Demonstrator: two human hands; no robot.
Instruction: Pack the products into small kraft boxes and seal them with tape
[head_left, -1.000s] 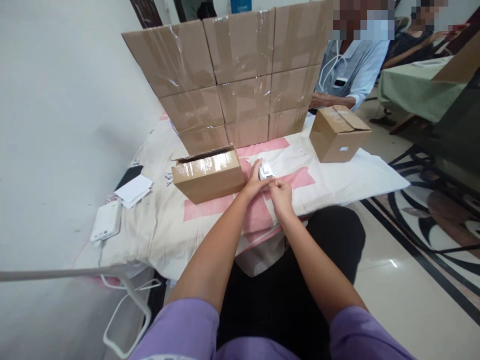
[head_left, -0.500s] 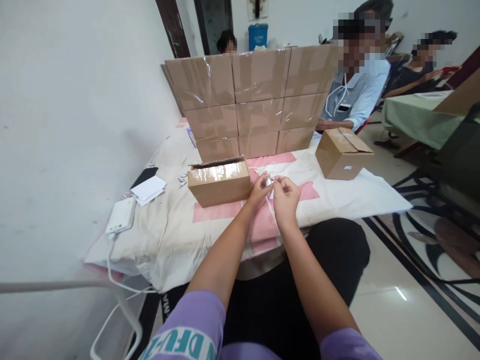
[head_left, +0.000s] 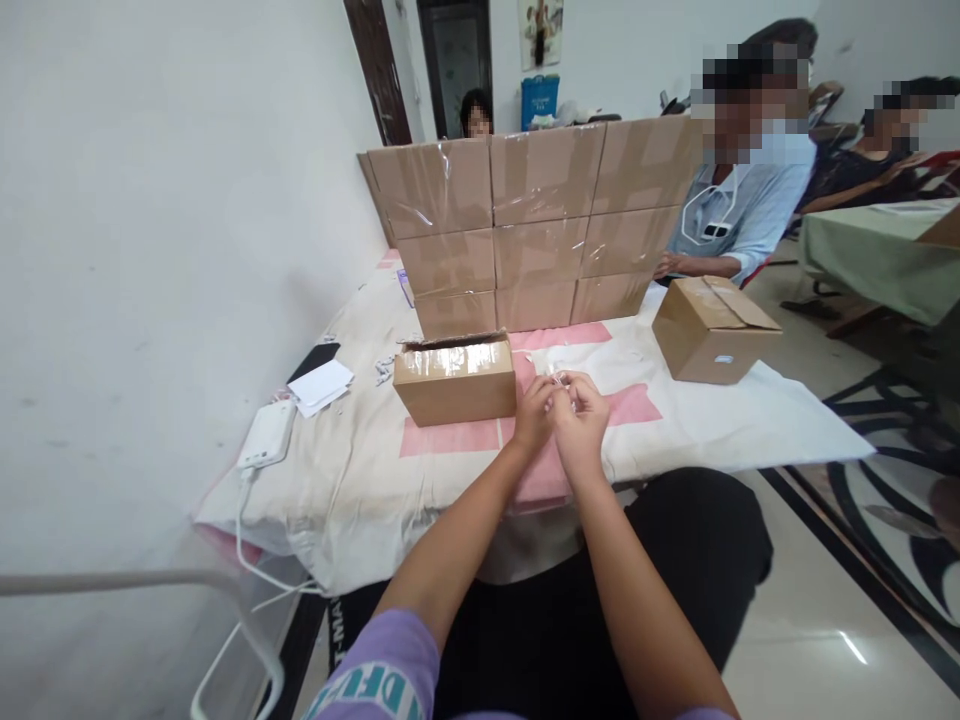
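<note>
Since a second ago, the white item has been drawn off the tabletop [head_left: 420, 470] beside the open box [head_left: 456, 380] and is now pinched between the fingers of the left hand [head_left: 534, 412] and the right hand [head_left: 581, 420], so handling is judged under way.

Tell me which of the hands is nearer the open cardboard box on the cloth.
Left. The left hand sits just right of the open cardboard box, almost at its corner. The right hand is beyond the left one, farther from the box.

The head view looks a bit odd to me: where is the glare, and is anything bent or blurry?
In the head view, glare streaks the clear tape on the stacked cardboard boxes and the glossy floor; the wide lens bows the white wall and edges; the small item pinched between the left hand and right hand is too tiny to make out.
</note>
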